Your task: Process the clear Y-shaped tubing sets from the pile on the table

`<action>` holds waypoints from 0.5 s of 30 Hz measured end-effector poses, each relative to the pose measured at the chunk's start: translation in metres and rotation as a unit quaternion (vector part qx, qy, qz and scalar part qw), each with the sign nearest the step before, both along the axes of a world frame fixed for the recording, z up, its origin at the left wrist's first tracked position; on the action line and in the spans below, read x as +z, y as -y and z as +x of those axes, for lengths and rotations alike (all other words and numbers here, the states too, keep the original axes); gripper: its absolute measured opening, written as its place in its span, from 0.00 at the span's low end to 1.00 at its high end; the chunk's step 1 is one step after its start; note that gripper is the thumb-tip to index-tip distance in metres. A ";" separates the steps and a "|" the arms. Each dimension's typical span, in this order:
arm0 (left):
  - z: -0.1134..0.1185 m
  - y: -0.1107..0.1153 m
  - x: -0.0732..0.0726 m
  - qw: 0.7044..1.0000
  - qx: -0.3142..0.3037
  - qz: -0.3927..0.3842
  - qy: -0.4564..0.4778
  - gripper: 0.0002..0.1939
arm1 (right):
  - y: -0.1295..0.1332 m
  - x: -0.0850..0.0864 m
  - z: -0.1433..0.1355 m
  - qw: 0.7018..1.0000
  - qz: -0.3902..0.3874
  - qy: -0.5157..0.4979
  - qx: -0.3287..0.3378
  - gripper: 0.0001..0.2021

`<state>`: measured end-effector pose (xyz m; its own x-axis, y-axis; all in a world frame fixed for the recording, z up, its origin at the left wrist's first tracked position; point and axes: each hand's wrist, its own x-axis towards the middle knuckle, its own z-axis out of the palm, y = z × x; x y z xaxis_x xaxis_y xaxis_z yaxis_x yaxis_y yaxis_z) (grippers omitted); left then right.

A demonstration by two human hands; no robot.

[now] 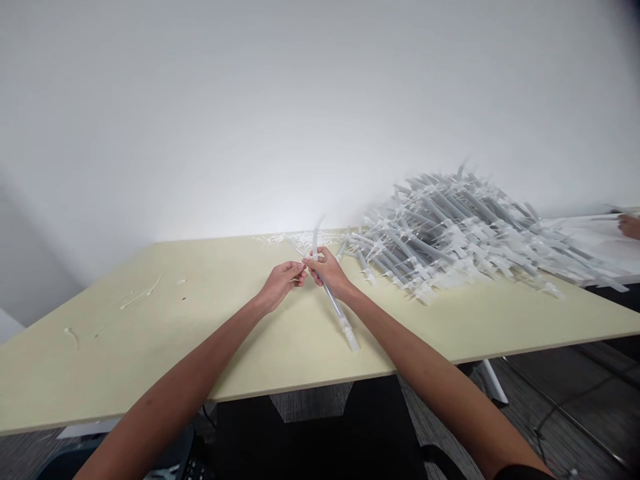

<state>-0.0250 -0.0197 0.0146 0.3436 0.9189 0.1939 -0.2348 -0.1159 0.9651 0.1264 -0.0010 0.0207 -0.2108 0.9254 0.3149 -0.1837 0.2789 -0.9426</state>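
My right hand point(327, 272) is closed round the upper part of a thin grey tube point(334, 303) with translucent white end pieces. The tube slants down toward the table's front edge, its lower end piece point(349, 331) over the tabletop. My left hand point(284, 283) meets it at the fingertips, its thumb and fingers pinched together. What the left fingertips hold is too small to make out. A thin strip point(296, 248) sticks up behind the fingers.
A big pile of similar grey tubes point(440, 227) lies on the table point(200, 347) at right. Small white scraps point(300, 238) are scattered at the back edge. Loose white ties point(143, 295) lie at left. Another person's hand point(629, 226) shows at far right.
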 end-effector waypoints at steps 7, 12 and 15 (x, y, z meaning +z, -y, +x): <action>-0.002 -0.006 0.000 0.987 0.079 0.077 -0.117 0.14 | 0.000 -0.002 -0.002 1.000 -0.001 0.004 -0.015 0.16; -0.007 -0.007 0.005 0.967 0.103 0.127 -0.198 0.13 | 0.001 0.005 0.003 0.999 -0.046 0.007 -0.006 0.15; -0.008 -0.007 0.006 0.964 0.109 0.127 -0.208 0.13 | 0.003 0.006 0.006 0.998 -0.057 0.036 0.001 0.17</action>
<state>-0.0334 -0.0128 0.0203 0.2444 0.9193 0.3086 0.2220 -0.3629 0.9050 0.1322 -0.0035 0.0263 -0.2316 0.9536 0.1925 -0.1154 0.1695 -0.9787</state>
